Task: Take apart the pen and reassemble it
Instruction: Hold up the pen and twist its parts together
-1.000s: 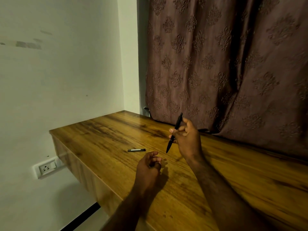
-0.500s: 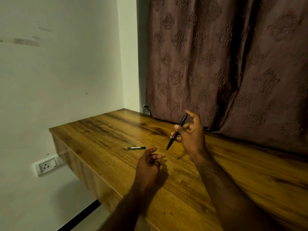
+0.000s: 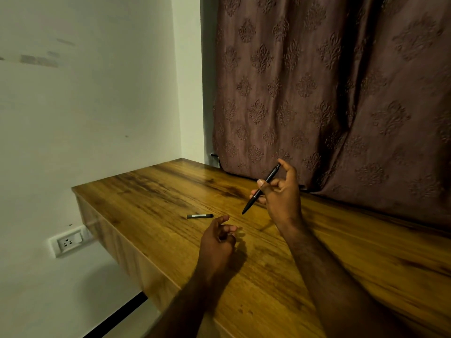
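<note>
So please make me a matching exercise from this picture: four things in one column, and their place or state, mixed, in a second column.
Things:
1. pen
2. small dark piece
3. left hand
4. wall socket

Places or states:
A. lies flat on the wooden table, touched by no hand
B. on the white wall, below the table's left end
C. held tilted in the right hand, tip pointing down
D. over the table, fingers curled, not on the pen

Pairs: 1-C, 2-A, 3-D, 4-B

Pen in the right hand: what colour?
Black, with a thin silver ring mid-barrel; head view.
</note>
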A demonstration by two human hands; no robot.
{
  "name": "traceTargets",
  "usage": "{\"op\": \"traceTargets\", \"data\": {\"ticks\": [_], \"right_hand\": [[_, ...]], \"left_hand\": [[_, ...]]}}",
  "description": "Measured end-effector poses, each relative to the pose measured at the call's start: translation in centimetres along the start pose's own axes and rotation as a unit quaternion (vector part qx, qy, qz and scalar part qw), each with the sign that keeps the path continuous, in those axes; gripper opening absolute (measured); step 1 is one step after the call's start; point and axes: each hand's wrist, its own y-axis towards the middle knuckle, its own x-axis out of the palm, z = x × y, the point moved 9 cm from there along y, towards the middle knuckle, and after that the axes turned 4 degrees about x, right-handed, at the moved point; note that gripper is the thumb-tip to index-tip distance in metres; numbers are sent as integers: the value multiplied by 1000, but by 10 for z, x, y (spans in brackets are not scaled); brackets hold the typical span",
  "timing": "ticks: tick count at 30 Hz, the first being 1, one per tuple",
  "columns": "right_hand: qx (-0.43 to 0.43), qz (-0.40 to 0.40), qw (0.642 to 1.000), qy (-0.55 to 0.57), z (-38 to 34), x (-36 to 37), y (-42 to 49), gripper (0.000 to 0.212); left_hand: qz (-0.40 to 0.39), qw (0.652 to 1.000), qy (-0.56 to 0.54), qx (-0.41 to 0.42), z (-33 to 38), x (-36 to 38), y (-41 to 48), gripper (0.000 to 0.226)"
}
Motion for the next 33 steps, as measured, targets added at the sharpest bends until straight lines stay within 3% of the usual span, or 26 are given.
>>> {"op": "traceTargets", "data": {"ticks": [23, 33], "right_hand": [[-44, 54, 997, 22, -14, -9, -9, 54], [-44, 54, 997, 33, -13, -6, -11, 54]], "left_hand": [[-48, 998, 29, -3, 15, 11, -11, 76], [-66, 998, 16, -16, 19, 14, -16, 79]]}}
